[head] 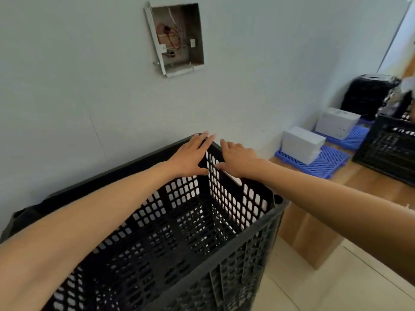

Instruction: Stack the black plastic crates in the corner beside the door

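A large black plastic crate [175,232] with perforated walls fills the lower middle of the view, standing close against the pale wall. My left hand [190,153] lies flat on the crate's far corner rim, fingers stretched toward the wall. Just to its right, my right hand [238,159] rests on the right-hand rim near that same corner, thumb against the inner wall. Neither hand curls around the rim. Another black crate [388,151] holding dark items stands on the floor at the far right.
An open electrical box [176,38] with exposed wires is set in the wall above. Two white boxes [302,145] sit on blue plastic pallets [332,160] along the wall to the right. A black bag [368,95] stands behind them. A brown cardboard box [310,234] is right of the crate.
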The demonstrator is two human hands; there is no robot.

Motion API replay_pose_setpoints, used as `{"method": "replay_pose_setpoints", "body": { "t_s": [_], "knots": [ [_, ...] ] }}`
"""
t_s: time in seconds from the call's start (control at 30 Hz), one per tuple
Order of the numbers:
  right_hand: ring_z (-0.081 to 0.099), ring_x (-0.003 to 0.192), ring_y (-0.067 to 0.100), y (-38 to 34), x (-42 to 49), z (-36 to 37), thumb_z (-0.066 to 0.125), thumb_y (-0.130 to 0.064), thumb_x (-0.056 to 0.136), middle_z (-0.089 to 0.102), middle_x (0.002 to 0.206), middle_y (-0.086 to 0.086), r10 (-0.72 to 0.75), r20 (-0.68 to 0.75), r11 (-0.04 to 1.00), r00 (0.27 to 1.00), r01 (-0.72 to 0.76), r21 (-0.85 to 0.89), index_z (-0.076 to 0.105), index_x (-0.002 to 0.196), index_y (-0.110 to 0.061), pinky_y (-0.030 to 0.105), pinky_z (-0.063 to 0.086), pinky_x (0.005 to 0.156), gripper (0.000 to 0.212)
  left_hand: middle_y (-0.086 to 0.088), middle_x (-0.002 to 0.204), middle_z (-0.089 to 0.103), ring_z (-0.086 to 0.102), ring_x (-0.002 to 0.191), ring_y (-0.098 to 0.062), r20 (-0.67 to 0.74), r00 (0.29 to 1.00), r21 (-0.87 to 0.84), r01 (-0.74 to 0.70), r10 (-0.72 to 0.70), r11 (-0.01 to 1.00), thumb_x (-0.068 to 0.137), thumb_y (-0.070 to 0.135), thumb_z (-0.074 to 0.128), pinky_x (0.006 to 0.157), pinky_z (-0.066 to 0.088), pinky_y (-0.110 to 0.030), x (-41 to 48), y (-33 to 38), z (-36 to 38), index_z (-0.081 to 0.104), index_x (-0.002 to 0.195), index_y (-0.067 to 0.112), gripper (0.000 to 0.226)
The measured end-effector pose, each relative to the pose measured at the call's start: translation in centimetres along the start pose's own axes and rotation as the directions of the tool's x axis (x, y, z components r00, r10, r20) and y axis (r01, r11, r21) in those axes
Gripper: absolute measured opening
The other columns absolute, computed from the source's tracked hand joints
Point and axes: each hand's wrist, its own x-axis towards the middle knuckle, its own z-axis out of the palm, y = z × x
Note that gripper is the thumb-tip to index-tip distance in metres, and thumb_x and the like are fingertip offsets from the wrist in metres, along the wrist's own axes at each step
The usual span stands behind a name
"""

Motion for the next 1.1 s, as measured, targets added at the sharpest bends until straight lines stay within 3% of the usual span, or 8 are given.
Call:
{"method": "replay_pose_setpoints", "body": {
  "t_s": [0.07,0.2,0.33,0.63,0.9,1.0,1.1],
  "knots": [
    [0.039,0.133,0.031,-0.2,0.4,1.0,0.051,-0.052,0.091,0.033,0.15,0.013,0.003,0.028,1.0,1.0,-0.003,0.015,0.006,0.151,-0.006,0.046,0.042,0.098,0.088,-0.007,0.165,-0.009,-0.007,0.152,-0.031,0.012,1.0,0.0,0.007,-0.007,1.0,0.081,0.041,0.075,0.124,0.01,-0.048,2.1,0.2,0.4,-0.009,0.157,0.024,0.115],
    [0.051,0.119,0.029,0.1,0.5,3.0,0.063,-0.036,0.089,0.036,0.141,0.012,-0.044,-0.079,0.996,0.996,0.038,-0.082,0.008,0.148,0.0,0.037,0.049,0.082,0.089,-0.003,0.166,-0.004,-0.012,0.152,-0.029,0.093,0.996,-0.02,-0.011,0.013,1.0,0.077,0.035,0.079,0.122,0.0,-0.048,5.0,0.3,1.6,-0.012,0.156,0.029,0.121],
    [0.06,0.105,0.033,0.6,0.9,2.9,0.061,-0.022,0.09,0.041,0.134,0.014,-0.099,-0.071,0.995,0.993,0.099,0.001,0.012,0.146,0.0,0.035,0.041,0.066,0.078,0.001,0.166,-0.004,-0.015,0.151,-0.024,0.103,0.994,-0.073,-0.016,0.024,0.997,0.073,0.032,0.082,0.121,-0.005,-0.051,5.7,-0.3,2.5,-0.011,0.155,0.031,0.124],
    [0.063,0.097,0.032,0.7,1.2,3.0,0.058,-0.011,0.087,0.045,0.127,0.016,-0.139,-0.099,0.989,0.985,0.143,0.032,0.018,0.142,0.004,0.031,0.038,0.062,0.07,0.01,0.165,-0.006,-0.018,0.151,-0.019,0.105,0.994,-0.105,0.051,-0.04,0.993,0.074,0.019,0.081,0.117,-0.011,-0.046,5.9,-0.3,2.6,-0.012,0.155,0.031,0.124],
    [0.059,0.109,0.029,0.5,0.1,2.9,0.061,-0.014,0.086,0.043,0.133,0.013,-0.096,-0.092,0.995,0.991,0.094,-0.026,0.016,0.143,0.003,0.031,0.04,0.07,0.075,0.003,0.165,-0.013,-0.014,0.152,-0.024,0.109,0.98,0.062,0.159,-0.166,0.985,0.081,0.022,0.076,0.123,-0.005,-0.051,4.7,2.4,1.7,-0.02,0.154,0.024,0.121],
    [0.056,0.114,0.03,0.6,0.0,2.5,0.059,-0.018,0.089,0.039,0.137,0.015,-0.113,-0.075,0.994,0.991,0.114,-0.001,0.009,0.147,0.003,0.035,0.047,0.08,0.079,-0.001,0.165,-0.012,-0.013,0.152,-0.028,0.032,0.978,0.08,0.202,-0.205,0.976,0.085,0.026,0.071,0.123,-0.003,-0.048,3.2,3.2,2.1,-0.02,0.154,0.023,0.114],
    [0.043,0.128,0.035,0.8,-0.1,1.8,0.055,-0.024,0.092,0.028,0.149,0.016,-0.117,0.024,0.991,0.993,0.115,0.072,-0.002,0.15,0.001,0.042,0.043,0.096,0.085,-0.002,0.165,-0.01,-0.012,0.151,-0.032,-0.03,0.974,0.179,0.228,-0.226,0.957,0.088,0.027,0.067,0.123,0.0,-0.047,1.0,3.1,2.7,-0.017,0.155,0.024,0.108]
  ]
}}
